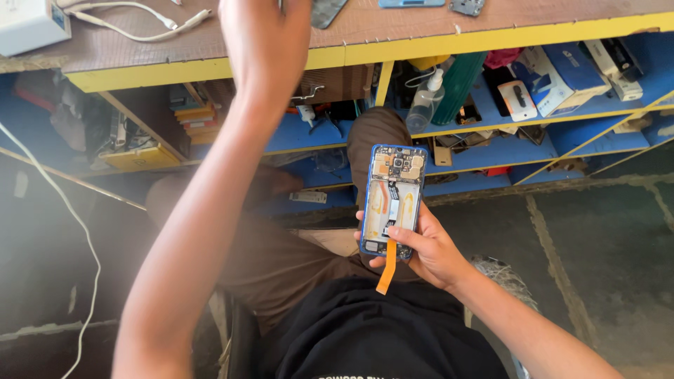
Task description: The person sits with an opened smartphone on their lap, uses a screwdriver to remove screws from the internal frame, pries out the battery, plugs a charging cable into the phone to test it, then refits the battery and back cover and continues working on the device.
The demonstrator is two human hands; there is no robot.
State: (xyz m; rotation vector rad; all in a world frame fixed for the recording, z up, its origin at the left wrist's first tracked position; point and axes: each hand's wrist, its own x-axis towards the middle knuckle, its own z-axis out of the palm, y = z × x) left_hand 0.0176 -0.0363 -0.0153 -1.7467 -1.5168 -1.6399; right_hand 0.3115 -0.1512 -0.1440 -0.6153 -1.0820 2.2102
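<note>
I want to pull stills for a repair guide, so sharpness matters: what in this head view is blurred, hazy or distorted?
In the head view, the opened phone in the right hand is sharp under even daylight; the raised left hand and its forearm are soft from closeness or motion; a pale haze washes out the lower left floor; the yellow bench edge bows, showing wide-angle distortion; the shelves beneath sit in shade.

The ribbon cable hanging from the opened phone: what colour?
Orange ribbon cable, clearest in the head view.

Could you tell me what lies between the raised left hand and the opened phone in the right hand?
In the head view, between left hand and phone run the workbench's yellow edge and cluttered blue shelves.
</note>
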